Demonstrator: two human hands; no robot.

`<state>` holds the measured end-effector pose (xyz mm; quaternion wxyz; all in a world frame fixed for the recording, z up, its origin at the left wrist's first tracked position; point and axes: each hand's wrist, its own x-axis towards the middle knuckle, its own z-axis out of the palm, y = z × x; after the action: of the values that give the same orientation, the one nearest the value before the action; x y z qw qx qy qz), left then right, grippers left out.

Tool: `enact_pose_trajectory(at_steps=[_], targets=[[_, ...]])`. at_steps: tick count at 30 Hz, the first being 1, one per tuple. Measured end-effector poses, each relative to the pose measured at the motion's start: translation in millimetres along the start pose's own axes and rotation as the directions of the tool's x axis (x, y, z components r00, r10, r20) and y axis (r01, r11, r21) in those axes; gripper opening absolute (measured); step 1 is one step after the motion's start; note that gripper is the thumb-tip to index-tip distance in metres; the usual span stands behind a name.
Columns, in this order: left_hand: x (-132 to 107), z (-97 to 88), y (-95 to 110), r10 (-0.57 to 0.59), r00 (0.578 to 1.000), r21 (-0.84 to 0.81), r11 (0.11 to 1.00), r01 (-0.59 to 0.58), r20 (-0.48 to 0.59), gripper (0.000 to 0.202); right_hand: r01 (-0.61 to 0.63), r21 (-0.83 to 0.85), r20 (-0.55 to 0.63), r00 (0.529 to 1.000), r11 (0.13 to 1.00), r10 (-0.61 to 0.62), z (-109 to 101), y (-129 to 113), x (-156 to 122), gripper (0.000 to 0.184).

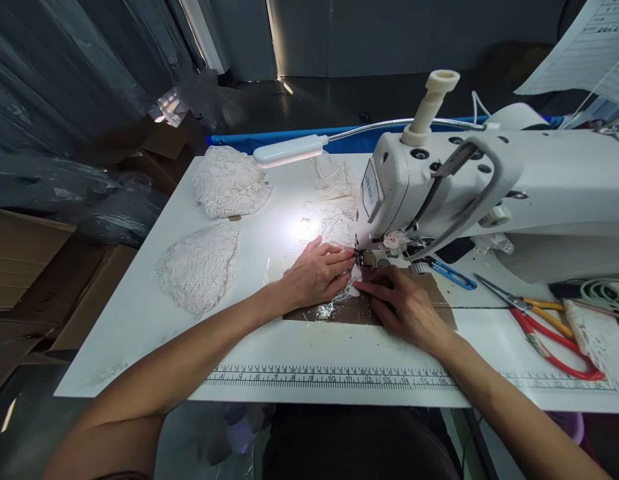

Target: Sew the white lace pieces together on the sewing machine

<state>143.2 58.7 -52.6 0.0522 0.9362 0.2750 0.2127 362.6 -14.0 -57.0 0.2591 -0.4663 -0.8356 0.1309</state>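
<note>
Left hand (pixel 316 272): flat, fingers together, pressing lace (pixel 353 288) at needle's 9 o'clock, steadying it.
Right hand (pixel 404 305): fingertips pinning lace at 6 o'clock (guiding).
Scissors (pixel 549 327): 3 o'clock, on table (pixel 139 313).

White table (pixel 269 347), lace piles (pixel 199 267), scissors (pixel 554 327), sewing mach. (pixel 489 193)

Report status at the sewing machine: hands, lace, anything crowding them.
Left hand flat on the lace piece, right hand pinning it beside the presser foot. Lace under the needle area. Red-handled scissors lie to the right, apart.
</note>
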Motion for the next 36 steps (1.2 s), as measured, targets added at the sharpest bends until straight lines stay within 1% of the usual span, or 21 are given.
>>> enact_pose_trajectory(at_steps=[4, 10, 14, 16, 22, 25, 31, 36], targets=[[0.9, -2.8, 3.7, 0.015, 1.0, 0.068, 0.998, -0.015, 0.001, 0.03, 0.018, -0.005, -0.006, 1.0, 1.0, -0.018, 0.5, 2.8, -1.5, 0.034], [4.1, -0.8, 8.7, 0.097, 0.995, 0.232, 0.969, -0.085, -0.039, 0.025, 0.032, -0.01, 0.02, 0.999, 0.999, -0.031, 0.3, 5.4, -3.3, 0.037], [3.9, 2.2, 8.1, 0.193, 0.979, 0.234, 0.957, -0.173, -0.066, 0.019, 0.031, -0.025, 0.022, 0.999, 0.999, -0.031, -1.1, 4.0, -2.9, 0.036], [3.0, 1.5, 7.8, 0.202, 0.977, 0.207, 0.961, -0.185, -0.067, 0.019, 0.026, -0.032, 0.033, 0.999, 0.999, -0.025, -1.8, 2.5, -2.5, 0.035], [1.3, -4.1, 9.8, 0.135, 0.99, 0.14, 0.982, -0.128, -0.041, 0.023, 0.001, -0.047, 0.033, 0.999, 0.999, 0.001, -1.5, -1.0, -1.2, 0.036], [2.4, -5.2, 10.4, 0.102, 0.995, 0.147, 0.984, -0.099, -0.011, 0.025, 0.006, -0.084, 0.038, 0.999, 0.996, -0.002, -1.8, -2.2, 1.4, 0.037], [8.2, -4.3, 8.5, 0.041, 0.999, 0.165, 0.985, -0.043, 0.015, 0.026, 0.0, -0.239, 0.057, 0.998, 0.971, 0.014, -3.0, -0.4, 12.2, 0.039], [11.7, -2.1, 8.7, -0.009, 1.0, 0.182, 0.983, 0.006, 0.016, 0.026, 0.004, -0.26, 0.045, 0.999, 0.966, 0.008, 1.1, 5.9, 16.3, 0.041]])
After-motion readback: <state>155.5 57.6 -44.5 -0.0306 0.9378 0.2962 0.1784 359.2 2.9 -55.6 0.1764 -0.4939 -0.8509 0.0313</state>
